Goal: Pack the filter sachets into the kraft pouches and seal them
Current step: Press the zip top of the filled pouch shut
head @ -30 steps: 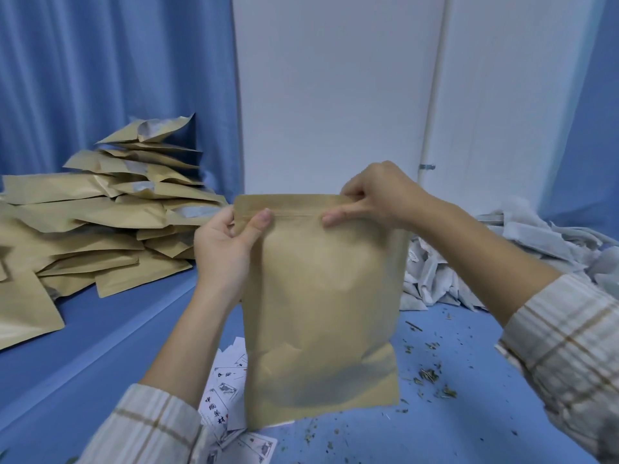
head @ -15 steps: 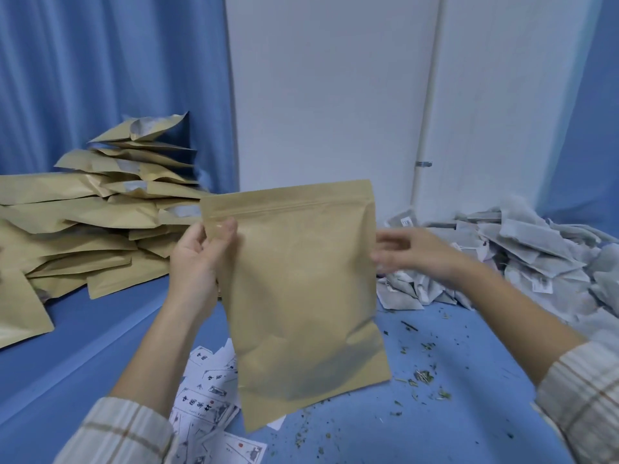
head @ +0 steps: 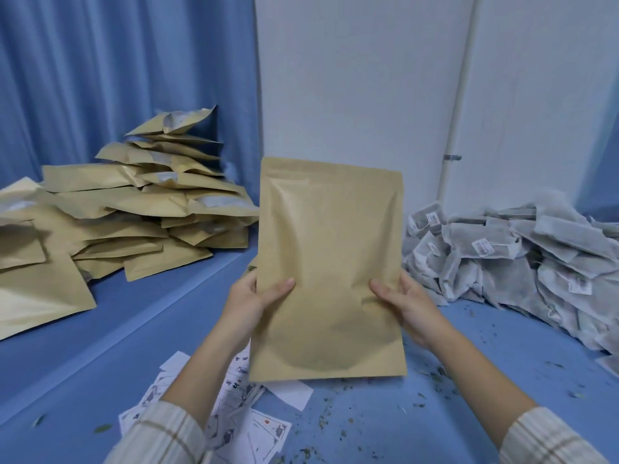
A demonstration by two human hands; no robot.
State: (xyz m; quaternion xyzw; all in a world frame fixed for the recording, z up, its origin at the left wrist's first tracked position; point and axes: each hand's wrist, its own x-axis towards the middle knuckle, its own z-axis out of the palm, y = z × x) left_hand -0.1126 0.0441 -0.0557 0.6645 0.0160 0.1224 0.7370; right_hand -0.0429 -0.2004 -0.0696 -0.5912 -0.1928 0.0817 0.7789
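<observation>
A kraft pouch [head: 330,249] stands upright in the middle of the view, its top strip closed flat and its lower part bulging. My left hand [head: 254,301] grips its left edge about halfway down, thumb on the front. My right hand [head: 403,304] grips the right edge at the same height, thumb on the front. A heap of grey filter sachets [head: 522,259] with small white tags lies at the right. A pile of kraft pouches [head: 140,209] lies at the left.
White printed paper slips [head: 248,426] lie scattered on the blue table [head: 435,413] under the pouch, with dry herb crumbs around them. A blue curtain [head: 117,78] hangs behind the pouch pile and a white wall [head: 361,78] stands behind.
My hands left the top strip of the pouch. Both slid down to its side edges, and the pouch now stands straight instead of tilted.
</observation>
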